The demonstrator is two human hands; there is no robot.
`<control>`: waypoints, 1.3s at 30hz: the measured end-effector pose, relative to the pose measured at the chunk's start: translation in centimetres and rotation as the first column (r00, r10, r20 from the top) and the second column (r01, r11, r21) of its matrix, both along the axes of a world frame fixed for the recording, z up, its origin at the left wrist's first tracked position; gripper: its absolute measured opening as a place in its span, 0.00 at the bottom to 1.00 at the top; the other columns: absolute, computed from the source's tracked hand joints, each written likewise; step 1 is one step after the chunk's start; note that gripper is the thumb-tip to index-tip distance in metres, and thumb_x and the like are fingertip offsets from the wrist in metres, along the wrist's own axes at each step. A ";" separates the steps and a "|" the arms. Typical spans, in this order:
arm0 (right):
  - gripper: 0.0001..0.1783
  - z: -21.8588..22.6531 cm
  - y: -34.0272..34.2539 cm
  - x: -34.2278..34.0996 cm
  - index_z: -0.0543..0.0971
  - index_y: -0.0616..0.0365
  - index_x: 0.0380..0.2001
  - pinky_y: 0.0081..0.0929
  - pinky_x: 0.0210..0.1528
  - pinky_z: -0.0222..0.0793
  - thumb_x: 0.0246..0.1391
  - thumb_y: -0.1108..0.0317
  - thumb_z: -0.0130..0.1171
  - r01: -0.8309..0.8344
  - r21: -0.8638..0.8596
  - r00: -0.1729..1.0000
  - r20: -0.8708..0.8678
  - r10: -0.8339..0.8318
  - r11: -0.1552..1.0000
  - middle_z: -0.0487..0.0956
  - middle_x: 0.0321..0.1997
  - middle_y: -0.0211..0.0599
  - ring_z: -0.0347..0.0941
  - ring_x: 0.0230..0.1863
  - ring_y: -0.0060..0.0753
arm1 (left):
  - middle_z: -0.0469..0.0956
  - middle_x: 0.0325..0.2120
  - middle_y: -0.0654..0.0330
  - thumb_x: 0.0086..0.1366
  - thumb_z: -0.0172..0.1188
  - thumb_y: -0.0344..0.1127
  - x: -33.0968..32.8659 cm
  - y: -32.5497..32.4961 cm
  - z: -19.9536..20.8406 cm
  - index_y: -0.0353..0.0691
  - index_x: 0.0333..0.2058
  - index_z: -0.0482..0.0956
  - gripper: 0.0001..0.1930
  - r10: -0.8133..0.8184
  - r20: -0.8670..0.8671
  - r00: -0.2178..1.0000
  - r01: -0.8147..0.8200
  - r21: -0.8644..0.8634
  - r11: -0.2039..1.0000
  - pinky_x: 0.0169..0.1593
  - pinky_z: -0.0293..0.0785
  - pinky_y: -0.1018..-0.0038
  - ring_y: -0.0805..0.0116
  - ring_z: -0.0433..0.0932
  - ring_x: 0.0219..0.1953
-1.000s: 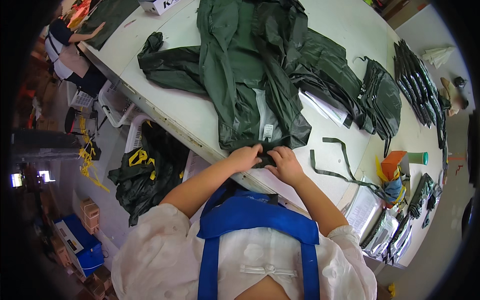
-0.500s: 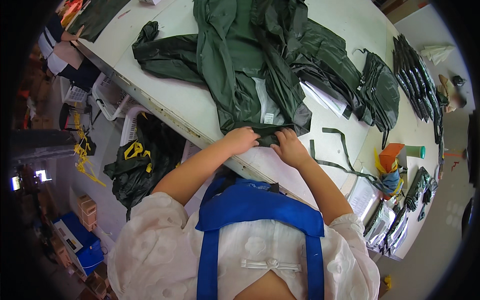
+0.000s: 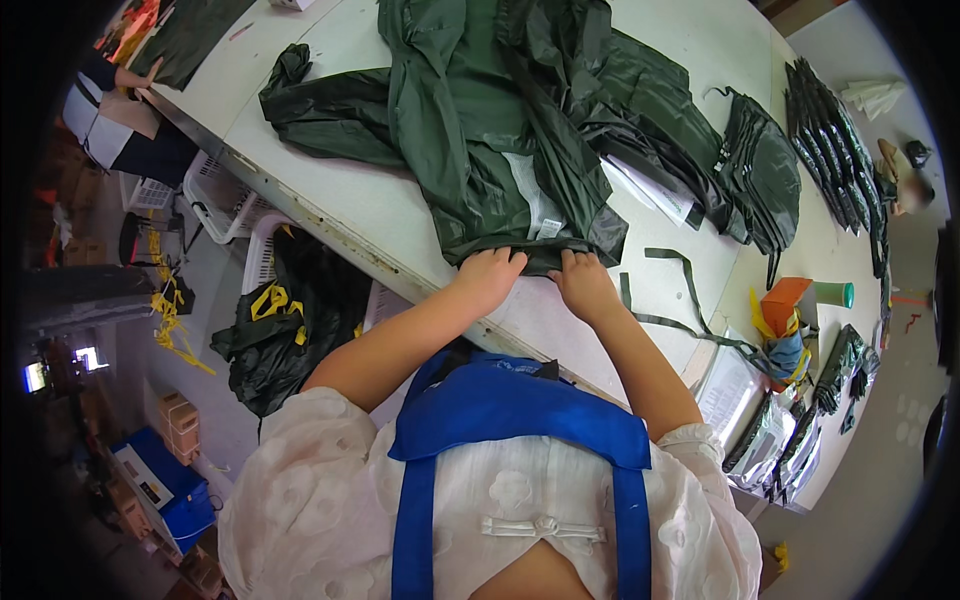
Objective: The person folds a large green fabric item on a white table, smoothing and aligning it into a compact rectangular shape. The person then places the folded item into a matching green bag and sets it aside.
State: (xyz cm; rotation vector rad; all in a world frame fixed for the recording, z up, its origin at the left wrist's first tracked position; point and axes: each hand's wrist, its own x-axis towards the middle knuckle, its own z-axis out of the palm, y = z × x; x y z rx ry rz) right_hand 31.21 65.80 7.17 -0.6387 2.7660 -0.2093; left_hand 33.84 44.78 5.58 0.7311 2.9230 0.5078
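Observation:
A dark green rain jacket (image 3: 432, 140) lies spread on the white table, one sleeve (image 3: 335, 105) reaching out to the left. Along its near edge, the hem (image 3: 540, 262) is turned over into a narrow fold. My left hand (image 3: 492, 277) is closed on this fold, fingers bent over the cloth. A short way to the right, my right hand (image 3: 585, 284) grips the same edge, with its thumb hidden. Just beyond the hands, a small white label (image 3: 549, 229) shows on a pale strip inside the jacket.
Dark straps (image 3: 690, 290) lie right of my hand. Farther right are stacked green pieces (image 3: 765, 175), glossy black packets (image 3: 825, 140), an orange box (image 3: 787, 303) and a green-ended tube (image 3: 833, 294). White baskets (image 3: 215, 195) and dark cloth (image 3: 285, 325) stand below the left edge. Another person (image 3: 125, 120) works far left.
Both hands have shifted slightly away from me, with the folded hem under them. The pale strip and its label have tilted and slid a little to the right.

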 end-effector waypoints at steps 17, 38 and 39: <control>0.14 2.6 1.8 2.2 0.74 0.53 0.40 0.50 0.55 0.62 0.50 0.61 0.60 -0.033 0.080 0.969 -0.243 0.051 0.996 0.74 0.40 0.35 0.68 0.50 0.41 | 0.74 0.40 0.49 0.58 0.50 0.27 -2.0 -0.1 2.4 0.39 0.44 0.69 0.14 -0.142 0.229 0.963 0.156 -0.046 0.987 0.43 0.74 0.60 0.49 0.77 0.37; 0.11 5.9 3.0 1.4 0.73 0.44 0.38 0.33 0.34 0.66 0.50 0.64 0.58 -0.178 0.088 0.920 -0.337 0.198 0.980 0.70 0.29 0.34 0.70 0.35 0.37 | 0.75 0.32 0.54 0.52 0.56 0.28 -2.2 -1.8 5.7 0.40 0.40 0.75 0.14 -0.210 0.196 0.958 0.254 -0.237 0.938 0.43 0.74 0.67 0.56 0.74 0.41; 0.12 6.9 2.6 1.6 0.73 0.43 0.39 0.33 0.34 0.66 0.50 0.62 0.59 -0.185 0.053 0.917 -0.350 0.192 0.981 0.70 0.30 0.34 0.70 0.35 0.36 | 0.75 0.32 0.54 0.51 0.57 0.28 -1.9 -2.2 5.2 0.39 0.40 0.75 0.14 -0.225 0.137 0.965 0.250 -0.199 0.948 0.43 0.74 0.67 0.56 0.74 0.41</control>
